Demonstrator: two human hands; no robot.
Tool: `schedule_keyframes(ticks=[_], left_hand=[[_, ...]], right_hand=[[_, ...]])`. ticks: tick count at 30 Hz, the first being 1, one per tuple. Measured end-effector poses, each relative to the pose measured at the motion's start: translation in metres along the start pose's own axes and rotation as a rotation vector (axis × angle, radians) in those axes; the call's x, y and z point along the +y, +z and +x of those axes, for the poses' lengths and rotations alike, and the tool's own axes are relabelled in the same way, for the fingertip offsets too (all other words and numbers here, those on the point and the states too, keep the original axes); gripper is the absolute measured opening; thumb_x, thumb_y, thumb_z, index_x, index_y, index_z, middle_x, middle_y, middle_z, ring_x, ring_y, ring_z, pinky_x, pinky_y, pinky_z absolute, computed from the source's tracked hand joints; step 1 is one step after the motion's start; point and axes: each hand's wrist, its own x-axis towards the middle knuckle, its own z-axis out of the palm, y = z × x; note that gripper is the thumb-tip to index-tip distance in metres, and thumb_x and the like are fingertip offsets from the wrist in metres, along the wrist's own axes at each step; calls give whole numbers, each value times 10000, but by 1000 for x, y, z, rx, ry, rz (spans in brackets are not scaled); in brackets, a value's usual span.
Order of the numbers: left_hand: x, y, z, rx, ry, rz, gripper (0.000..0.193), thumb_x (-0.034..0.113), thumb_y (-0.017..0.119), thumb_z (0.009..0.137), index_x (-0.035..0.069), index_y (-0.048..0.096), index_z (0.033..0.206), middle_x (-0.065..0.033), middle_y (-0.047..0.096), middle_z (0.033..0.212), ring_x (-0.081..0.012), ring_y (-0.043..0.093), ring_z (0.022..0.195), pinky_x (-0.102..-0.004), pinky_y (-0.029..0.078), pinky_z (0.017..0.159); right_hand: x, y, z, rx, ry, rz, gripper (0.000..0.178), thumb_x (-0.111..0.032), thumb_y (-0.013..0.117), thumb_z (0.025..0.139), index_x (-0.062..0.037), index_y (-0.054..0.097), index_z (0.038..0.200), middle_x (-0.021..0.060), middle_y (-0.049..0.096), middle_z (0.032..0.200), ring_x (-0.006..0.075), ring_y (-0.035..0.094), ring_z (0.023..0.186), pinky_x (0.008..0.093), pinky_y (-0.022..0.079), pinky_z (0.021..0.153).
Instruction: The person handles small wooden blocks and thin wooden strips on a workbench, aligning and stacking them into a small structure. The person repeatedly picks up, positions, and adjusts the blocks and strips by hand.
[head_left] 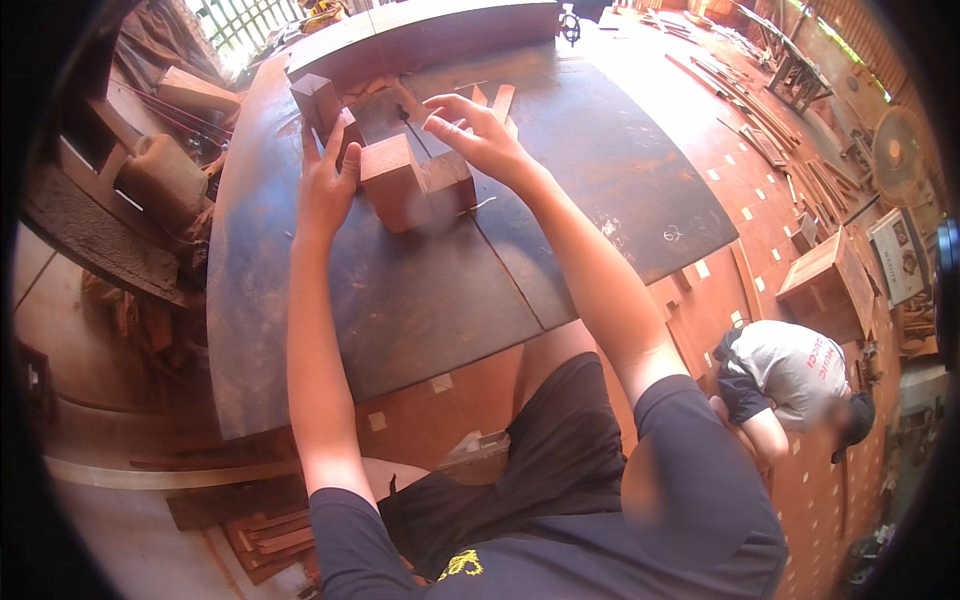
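Observation:
My left hand (328, 190) is at the left of several reddish-brown wood blocks on a dark metal machine table (620, 200). Its fingers are spread, the tips against or just beside an upright wood block (317, 100); I cannot tell if they touch. Nearer to me stands a larger square block (390, 180), with a shorter wood block (448, 180) close against its right side. Over the table to the right of these, my right hand (482, 140) hovers with fingers apart and nothing in them. Small wood pieces (503, 103) lie partly hidden behind it.
A long thick timber (430, 45) lies across the table's far end. A narrow slot (505, 270) runs through the tabletop towards me. Heavy machine parts (110, 235) stand at left. Rightward, a person (790, 375) crouches on the floor near a wooden box (828, 285) and scattered wood strips (740, 100).

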Motion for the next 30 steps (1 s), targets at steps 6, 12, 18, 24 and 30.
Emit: schedule_keyframes(ticks=[6, 12, 18, 24, 30], left_hand=[[2, -2, 1, 21, 16, 46, 539, 532, 424, 1033, 223, 500, 1469, -291, 260, 1580, -468, 311, 1440, -480, 339, 1141], [-5, 5, 11, 185, -163, -190, 753, 395, 662, 952, 31, 320, 1515, -290, 343, 1530, -410, 396, 1394, -436, 356, 1130], [-16, 5, 51, 301, -289, -341, 1148, 310, 877, 757, -86, 114, 1517, -302, 420, 1456, -375, 456, 1342, -411, 398, 1104], [-21, 1, 45, 50, -315, -238, 1006, 320, 912, 698, -52, 345, 1441, -227, 581, 1320, -345, 637, 1137, -412, 533, 946], [-33, 6, 36, 176, -289, -270, 816, 357, 891, 732, -32, 498, 1333, -205, 632, 1249, -316, 668, 1085, -386, 571, 869]], right_hand=[[5, 3, 1, 42, -49, -26, 428, -417, 507, 1040, -80, 607, 1283, 34, 698, 1068, 166, 615, 1062, 339, 462, 966], [14, 4, 6, 67, -43, -42, 421, -425, 482, 1046, -93, 615, 1269, 60, 707, 1022, 194, 646, 1021, 350, 470, 945], [5, 1, 4, 123, -79, -301, 363, -380, 524, 1018, -95, 657, 1200, 125, 733, 1033, 260, 679, 912, 391, 517, 836], [11, 5, 2, 234, -228, -284, 326, -358, 550, 1004, -63, 668, 1075, 162, 720, 913, 333, 689, 850, 436, 520, 759], [13, 10, 2, 204, -195, -305, 340, -377, 552, 1002, -73, 662, 1106, 156, 721, 847, 330, 692, 809, 435, 522, 729]])
